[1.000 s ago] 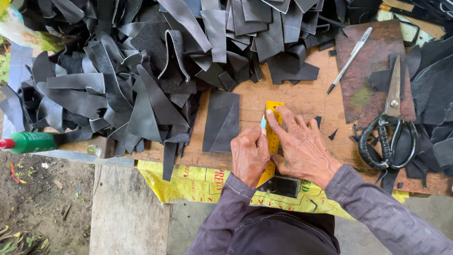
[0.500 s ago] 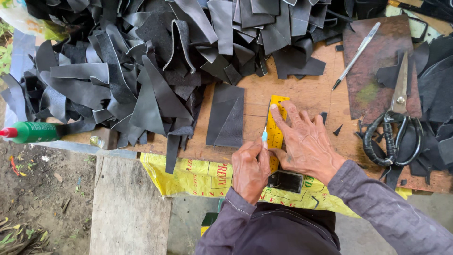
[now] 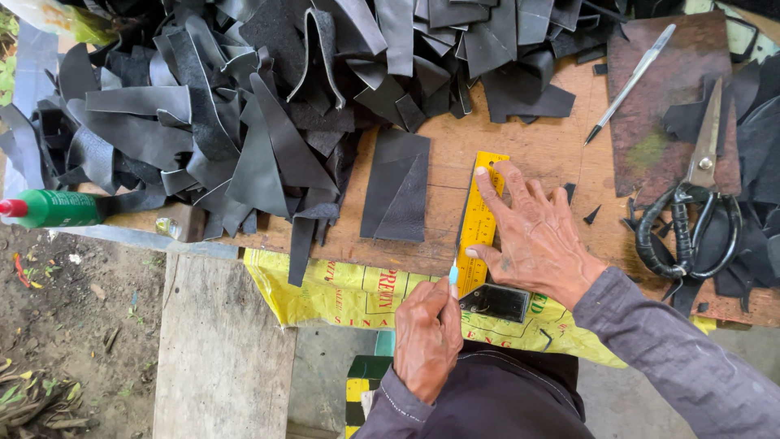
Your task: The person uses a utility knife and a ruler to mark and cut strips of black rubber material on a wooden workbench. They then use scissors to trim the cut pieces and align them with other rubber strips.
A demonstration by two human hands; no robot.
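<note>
Head view. My right hand [image 3: 536, 236] lies flat on the yellow ruler [image 3: 479, 223], fingers spread and pressing, thumb at its near edge. My left hand [image 3: 426, 337] is clenched around a thin tool with a pale blue end [image 3: 453, 275], its tip at the ruler's left edge, near end.

Change since a second ago: the left hand sat up beside the right, partway along the ruler; now it is drawn back to my side of the wooden board [image 3: 536, 146], past the board's edge and over the yellow sack [image 3: 341, 293]. The right hand and ruler have not shifted on the board. I judge that as one stroke run down the whole ruler edge.

A dark strip under the ruler shows only as a sliver; cannot tell if it is parted.

Nearby: a cut black leather piece [image 3: 396, 187] just left of the ruler, the scrap heap [image 3: 244, 106] beyond, scissors [image 3: 691, 203] and pen [image 3: 630, 81] well to the right, green bottle [image 3: 53, 209] far left.
</note>
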